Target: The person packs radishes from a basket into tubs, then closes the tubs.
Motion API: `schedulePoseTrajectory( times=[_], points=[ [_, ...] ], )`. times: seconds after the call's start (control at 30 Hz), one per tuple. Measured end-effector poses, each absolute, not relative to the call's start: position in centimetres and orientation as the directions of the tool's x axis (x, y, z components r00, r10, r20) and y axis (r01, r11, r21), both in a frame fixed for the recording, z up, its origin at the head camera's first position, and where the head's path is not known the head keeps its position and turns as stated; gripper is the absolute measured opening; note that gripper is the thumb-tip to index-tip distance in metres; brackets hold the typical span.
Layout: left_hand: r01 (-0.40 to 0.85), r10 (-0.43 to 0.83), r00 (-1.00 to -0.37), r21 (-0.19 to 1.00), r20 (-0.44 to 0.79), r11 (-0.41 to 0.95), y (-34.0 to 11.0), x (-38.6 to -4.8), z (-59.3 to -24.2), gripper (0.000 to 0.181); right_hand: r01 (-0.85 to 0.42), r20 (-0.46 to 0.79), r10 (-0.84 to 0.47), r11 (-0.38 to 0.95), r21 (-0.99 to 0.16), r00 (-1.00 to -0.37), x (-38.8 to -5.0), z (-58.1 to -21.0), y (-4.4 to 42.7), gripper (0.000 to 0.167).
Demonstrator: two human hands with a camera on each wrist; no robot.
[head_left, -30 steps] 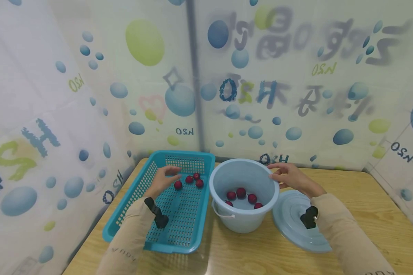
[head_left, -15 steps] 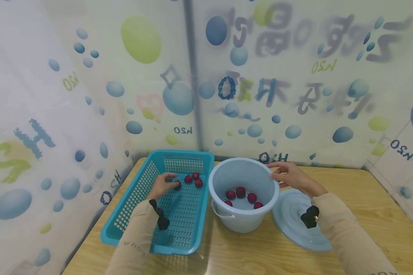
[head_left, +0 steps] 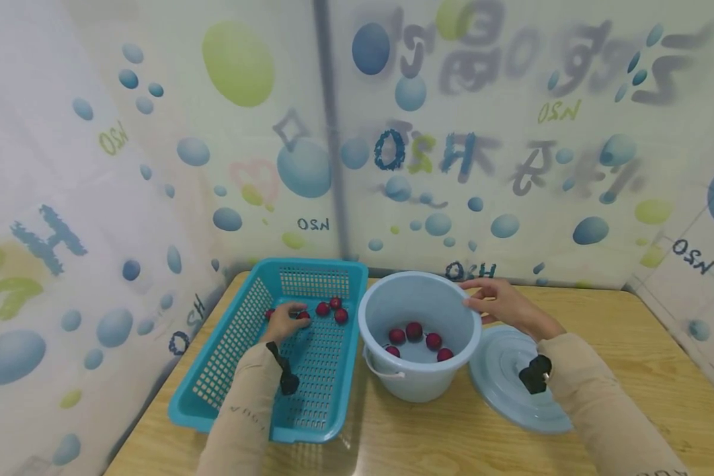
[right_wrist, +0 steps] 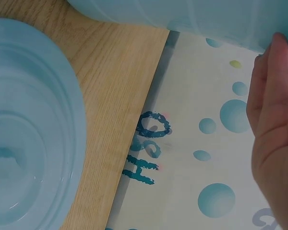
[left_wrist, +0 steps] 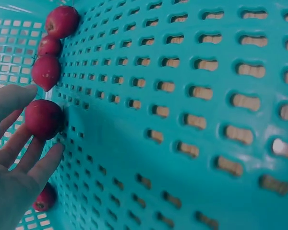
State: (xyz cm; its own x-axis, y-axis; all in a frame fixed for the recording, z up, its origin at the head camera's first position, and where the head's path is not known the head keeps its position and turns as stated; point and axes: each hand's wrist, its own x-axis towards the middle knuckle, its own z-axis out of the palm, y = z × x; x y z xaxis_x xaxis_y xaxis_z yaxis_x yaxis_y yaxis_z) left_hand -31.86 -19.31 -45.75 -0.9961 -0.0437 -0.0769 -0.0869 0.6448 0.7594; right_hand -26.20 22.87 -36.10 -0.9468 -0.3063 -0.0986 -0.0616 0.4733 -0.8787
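My left hand is down inside the teal plastic basket. Its thumb and extended fingers lie on either side of a dark red, plum-like fruit, which sits on the basket floor. Several more such fruits lie near the far end, and another is on the other side of the hand. My right hand holds the rim of the light blue bucket at its right, fingers against the outside wall. Inside the bucket are several red fruits.
A light blue lid lies on the wooden table to the right of the bucket, under my right forearm. The bucket's white handle hangs at its front. A bubble-patterned curtain stands right behind the table.
My left hand has lowered to the basket floor and closed in around one fruit. A fruit to its left has come into sight. My right hand stays on the bucket rim.
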Motion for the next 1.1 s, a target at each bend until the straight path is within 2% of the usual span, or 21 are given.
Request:
schedulePoseTrajectory(
  times=[0.57,0.8,1.1],
  points=[
    [-0.174,-0.136,-0.984,0.728,-0.111,0.663,-19.0,-32.2,-46.1,0.026,-0.050,-0.106,-0.292,0.482,-0.875,-0.951,-26.3,-36.2,23.0,0.051],
    [-0.170,-0.098,-0.985,0.747,-0.140,0.642,-19.3,-31.7,-45.5,0.026,-0.049,-0.109,-0.298,0.479,-0.876,-0.948,-26.5,-36.5,22.9,0.052],
    [-0.086,-0.021,-0.996,0.803,-0.091,0.590,-19.2,-31.5,-43.9,0.027,-0.067,-0.099,-0.316,0.475,-0.878,-0.943,-26.4,-36.4,23.1,0.050]
  ],
)
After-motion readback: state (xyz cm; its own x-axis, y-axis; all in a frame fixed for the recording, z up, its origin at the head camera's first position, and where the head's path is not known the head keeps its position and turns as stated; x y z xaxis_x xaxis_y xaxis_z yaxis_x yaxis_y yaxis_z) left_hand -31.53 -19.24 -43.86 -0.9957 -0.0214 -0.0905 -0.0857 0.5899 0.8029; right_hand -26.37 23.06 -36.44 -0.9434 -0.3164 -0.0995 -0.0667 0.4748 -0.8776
